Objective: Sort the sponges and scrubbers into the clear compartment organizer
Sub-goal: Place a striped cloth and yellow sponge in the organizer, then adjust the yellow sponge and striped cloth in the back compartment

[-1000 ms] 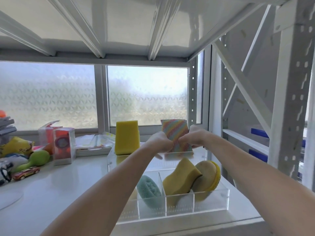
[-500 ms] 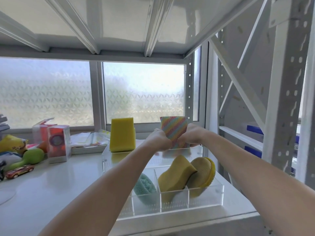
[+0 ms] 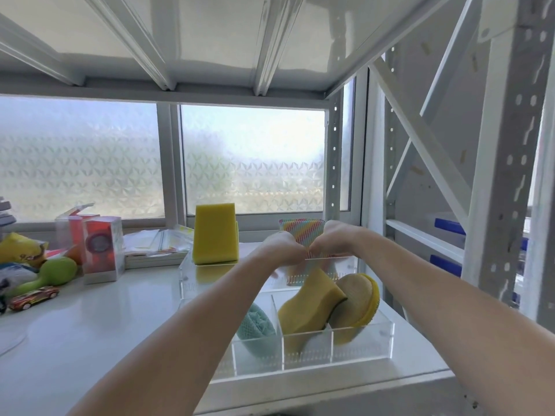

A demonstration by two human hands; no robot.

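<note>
here your left hand and right hand meet knuckle to knuckle over the far right compartment of the clear compartment organizer. both have fingers curled onto the rainbow-striped scrubber, which stands upright between them with its top edge showing above your hands. its lower part sits down behind the acrylic wall; whether it touches the organizer floor, you cannot tell.

near row of the organizer: a teal bristled scrubber in the middle compartment, partly hidden by your left forearm. to its right, a yellow contoured sponge leans tilted against a round tan-and-yellow scrubber pad; the two touch, and the sponge lies across the divider line between them.

far left compartment: a yellow wedge-shaped sponge standing upright.

the organizer rests on a white shelf of a metal rack, in front of a frosted window.

left side of the shelf, well apart from the organizer: a red-and-clear carton, a green maraca-like toy, a toy car, a yellow packet, and a flat stack of papers just beside the wedge sponge.
</note>
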